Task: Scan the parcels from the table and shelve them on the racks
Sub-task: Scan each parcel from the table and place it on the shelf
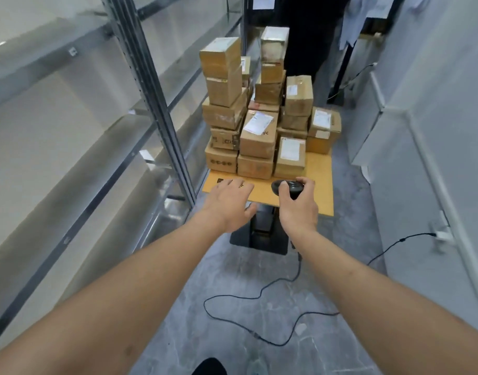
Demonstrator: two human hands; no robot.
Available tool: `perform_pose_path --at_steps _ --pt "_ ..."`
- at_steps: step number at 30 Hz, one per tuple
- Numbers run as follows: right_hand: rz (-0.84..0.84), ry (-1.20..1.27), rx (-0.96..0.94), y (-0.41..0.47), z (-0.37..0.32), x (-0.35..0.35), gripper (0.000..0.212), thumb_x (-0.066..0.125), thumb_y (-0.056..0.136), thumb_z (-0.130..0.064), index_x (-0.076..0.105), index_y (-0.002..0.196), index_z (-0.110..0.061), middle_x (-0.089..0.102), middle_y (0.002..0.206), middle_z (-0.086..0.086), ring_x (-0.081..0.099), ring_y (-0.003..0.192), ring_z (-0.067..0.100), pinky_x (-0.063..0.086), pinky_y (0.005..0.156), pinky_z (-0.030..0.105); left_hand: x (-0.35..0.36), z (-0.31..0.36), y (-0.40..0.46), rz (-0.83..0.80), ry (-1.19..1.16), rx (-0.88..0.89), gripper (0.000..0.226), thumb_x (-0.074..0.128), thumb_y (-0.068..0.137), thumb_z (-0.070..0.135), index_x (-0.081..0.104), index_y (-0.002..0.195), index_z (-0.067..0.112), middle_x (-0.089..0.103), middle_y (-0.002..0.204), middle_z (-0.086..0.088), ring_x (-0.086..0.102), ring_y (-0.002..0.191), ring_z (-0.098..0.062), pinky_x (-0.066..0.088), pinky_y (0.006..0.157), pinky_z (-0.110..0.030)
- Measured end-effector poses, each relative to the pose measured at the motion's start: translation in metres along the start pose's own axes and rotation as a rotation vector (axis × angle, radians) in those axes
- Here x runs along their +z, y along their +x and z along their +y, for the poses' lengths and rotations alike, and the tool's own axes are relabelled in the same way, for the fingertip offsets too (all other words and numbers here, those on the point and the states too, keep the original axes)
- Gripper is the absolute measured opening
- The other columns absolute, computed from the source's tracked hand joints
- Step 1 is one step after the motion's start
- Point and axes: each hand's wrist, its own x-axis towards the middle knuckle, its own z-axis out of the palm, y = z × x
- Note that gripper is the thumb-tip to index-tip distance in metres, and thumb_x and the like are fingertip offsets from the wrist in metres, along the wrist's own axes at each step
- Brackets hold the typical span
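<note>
right hand (297, 201) gripping black barcode scanner (286, 186) at frame centre; left hand (229, 204) spread, empty, near stacked cardboard parcels (257, 133).

A narrow aisle runs toward 12 o'clock over a grey, marbled floor (232, 280). From 8 to 11 o'clock a metal upright (148, 85) stands before pale panels that catch soft reflections. Light grey cabinets (422, 125) line the side from 1 to 4 o'clock, with a white wall plug (440, 235) at 3 o'clock. A black cable (262, 292) loops across the floor near 6 o'clock. At 12 o'clock the far end is dark, with a pale cloth (359, 20) hanging at 1 o'clock.
</note>
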Motion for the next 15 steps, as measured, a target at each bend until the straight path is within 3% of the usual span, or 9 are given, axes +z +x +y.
perform_pose_path --at_steps 5,15 --pt "0.081 0.02 0.037 0.05 0.004 -0.006 0.036 0.052 0.106 -0.047 0.044 0.137 -0.031 0.062 0.111 -0.005 0.059 0.097 0.021 0.042 0.078 0.034 0.005 0.013 0.063 -0.044 0.002 0.067 0.056 0.046 0.104 0.049 0.048 0.15 0.018 0.045 0.157 -0.009 0.044 0.141 -0.033 0.042 0.114 -0.05" --pt "0.307 -0.006 0.128 0.166 0.01 0.008 0.037 0.053 0.105 -0.049 0.047 0.137 -0.032 0.059 0.111 -0.011 0.054 0.098 0.017 0.038 0.085 0.035 0.034 0.017 0.208 -0.143 -0.032 0.242 0.057 0.048 0.102 0.051 0.048 0.148 0.018 0.048 0.152 -0.009 0.044 0.14 -0.033 0.042 0.114 -0.05"
